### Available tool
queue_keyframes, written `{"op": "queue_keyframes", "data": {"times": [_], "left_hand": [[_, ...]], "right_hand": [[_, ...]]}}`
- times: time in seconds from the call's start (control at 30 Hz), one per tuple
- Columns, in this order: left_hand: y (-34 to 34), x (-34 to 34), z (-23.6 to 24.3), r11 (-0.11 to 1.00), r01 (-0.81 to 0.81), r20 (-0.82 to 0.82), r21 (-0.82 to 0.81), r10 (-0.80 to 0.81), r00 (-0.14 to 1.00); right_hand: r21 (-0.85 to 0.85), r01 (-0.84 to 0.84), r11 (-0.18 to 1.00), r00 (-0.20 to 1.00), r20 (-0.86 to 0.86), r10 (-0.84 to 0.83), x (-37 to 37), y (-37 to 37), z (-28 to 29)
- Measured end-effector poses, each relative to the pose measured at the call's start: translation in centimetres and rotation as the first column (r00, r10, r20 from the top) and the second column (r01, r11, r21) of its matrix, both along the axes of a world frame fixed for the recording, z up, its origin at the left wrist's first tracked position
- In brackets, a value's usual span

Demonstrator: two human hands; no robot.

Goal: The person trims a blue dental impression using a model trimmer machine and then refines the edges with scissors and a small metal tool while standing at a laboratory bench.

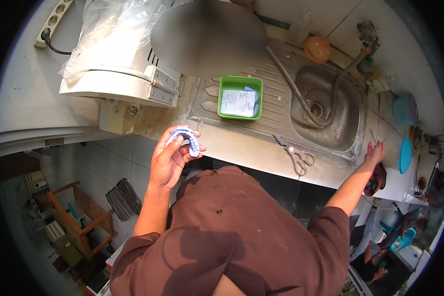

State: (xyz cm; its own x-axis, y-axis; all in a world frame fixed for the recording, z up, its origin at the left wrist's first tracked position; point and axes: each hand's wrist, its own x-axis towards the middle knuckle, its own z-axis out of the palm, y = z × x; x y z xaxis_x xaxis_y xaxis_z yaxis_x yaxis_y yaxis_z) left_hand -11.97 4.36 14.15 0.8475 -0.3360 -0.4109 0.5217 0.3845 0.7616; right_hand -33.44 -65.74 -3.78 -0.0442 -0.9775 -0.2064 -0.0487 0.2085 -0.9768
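My left hand point(168, 159) is raised in front of the counter edge. It grips a blue-and-white horseshoe-shaped dental impression point(194, 145) between thumb and fingers, its curved tooth row turned up. My right hand point(375, 152) reaches far out to the right, over the counter beyond the sink. Its fingers are pinched together, and a thin rod-like tool point(373, 134) sticks up from them; its lower part is hidden. On the drainboard stands a green plastic basket point(222, 114) holding a printed paper slip point(237, 102) and a blue piece point(255, 93). Scissors point(297, 157) lie at the counter's front edge.
A steel sink point(306, 84) with a grey hose point(287, 79) is behind the scissors. A white machine point(113, 85) under clear plastic stands at the left. Turquoise containers point(405, 108) and a dark cloth point(376, 180) lie near my right arm. Another person point(372, 264) works at lower right.
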Motion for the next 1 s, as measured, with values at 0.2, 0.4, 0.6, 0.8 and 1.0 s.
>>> {"op": "queue_keyframes", "data": {"times": [0.2, 0.4, 0.6, 0.8, 1.0], "left_hand": [[1.8, -0.3, -0.6, 0.985, -0.038, -0.009, -0.17, 0.037, 0.999], [4.1, 0.9, -1.1, 0.988, -0.087, 0.096, -0.125, 0.1, 0.99], [9.1, 3.5, 0.0, 0.992, -0.098, 0.198, -0.076, 0.111, 0.974], [16.7, 7.9, -0.9, 0.909, -0.268, 0.498, 0.319, 0.08, 0.863], [22.7, 13.6, 0.0, 0.769, -0.132, 0.393, 0.626, -0.165, 0.905]], "right_hand": [[-0.372, -0.263, 0.89, 0.963, -0.16, 0.218, 8.6, 17.0, 7.6], [-0.122, -0.902, 0.415, 0.388, 0.196, 0.901, 17.4, 43.5, 12.6], [-0.134, -0.963, -0.233, -0.253, 0.159, 0.954, 22.4, 60.5, 15.7], [0.025, -0.953, -0.303, -0.285, 0.277, 0.918, 27.9, 70.2, 18.0], [0.145, -0.974, -0.177, -0.101, 0.422, 0.901, 32.2, 75.7, 17.1]]}}
